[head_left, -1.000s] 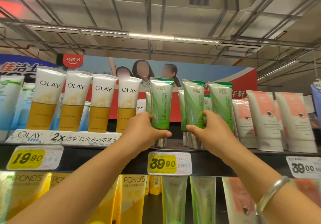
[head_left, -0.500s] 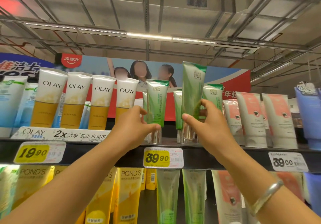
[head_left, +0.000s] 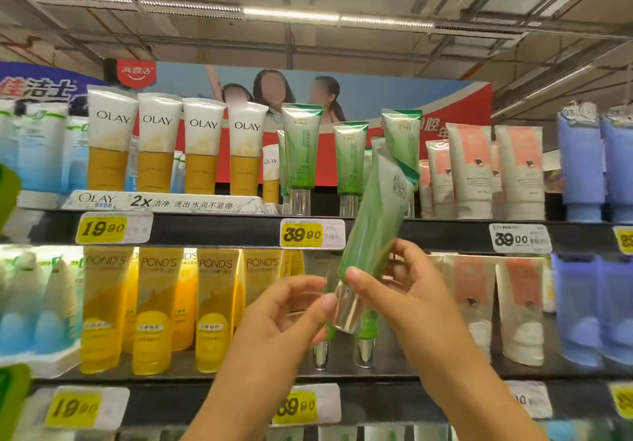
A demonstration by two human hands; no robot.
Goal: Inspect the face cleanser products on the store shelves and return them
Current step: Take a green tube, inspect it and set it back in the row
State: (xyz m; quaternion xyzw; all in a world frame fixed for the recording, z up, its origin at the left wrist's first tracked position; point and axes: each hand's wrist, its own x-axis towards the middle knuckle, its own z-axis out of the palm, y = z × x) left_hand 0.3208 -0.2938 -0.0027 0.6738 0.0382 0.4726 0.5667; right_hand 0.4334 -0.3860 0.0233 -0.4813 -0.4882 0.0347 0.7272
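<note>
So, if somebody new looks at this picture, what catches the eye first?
Most likely the green tube, tilted in the middle of the picture, with the right hand holding its lower end and the left hand touching its clear cap. Next, the row of white-and-yellow Olay tubes on the upper shelf to the left, and the yellow price tags along the shelf edges.

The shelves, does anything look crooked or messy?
Only the green tube: it is off the top shelf and tilted, gripped by the right hand, with the left hand at its clear cap. Shelved tubes stand upright; nothing looks spilled.
</note>
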